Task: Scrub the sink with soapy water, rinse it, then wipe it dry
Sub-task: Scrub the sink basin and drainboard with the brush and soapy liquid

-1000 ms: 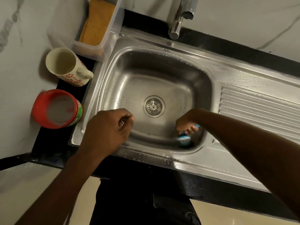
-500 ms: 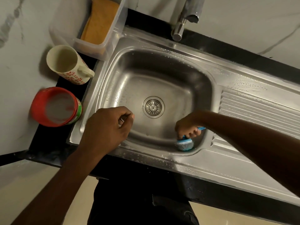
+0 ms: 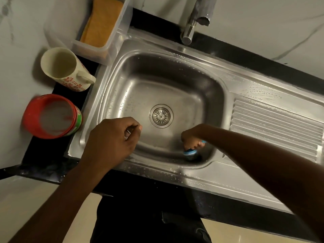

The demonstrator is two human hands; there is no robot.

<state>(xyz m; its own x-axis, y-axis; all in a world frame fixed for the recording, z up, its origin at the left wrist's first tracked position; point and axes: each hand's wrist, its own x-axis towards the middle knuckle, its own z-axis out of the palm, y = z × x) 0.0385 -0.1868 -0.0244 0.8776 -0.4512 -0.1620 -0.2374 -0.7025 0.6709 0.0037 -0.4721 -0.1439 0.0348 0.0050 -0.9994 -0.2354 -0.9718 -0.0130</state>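
In the lower middle of the frame, the right hand point(image 3: 191, 138) reaches down into the sink point(image 3: 175, 79). Its forearm comes in from the lower right corner and slants up and left past the draining board point(image 3: 273, 123). Its grip is wrapped tight round the handle of a blue brush point(image 3: 190, 153). The brush head presses on the basin where the floor curves into the near wall, down and right of the drain point(image 3: 161, 116). The fingers cover most of the handle, so only a short blue tip shows beside the hand, and the head is blurred.

The left hand point(image 3: 112, 137) lies over the near left rim of the sink, knuckles up, fingers curled under, thumb tip against the forefinger. Its palm side is hidden, so I cannot tell whether this grip has hold of anything.

Soap bubbles dot the rim and the draining board. At the left of the frame, on the black table point(image 3: 43, 155), stand a blurred red tub point(image 3: 52, 116) and a cream mug point(image 3: 64, 69) with red flowers. The top edge cuts off a clear box point(image 3: 91, 51) holding an orange cloth point(image 3: 101, 21), and also the tap point(image 3: 189, 30).
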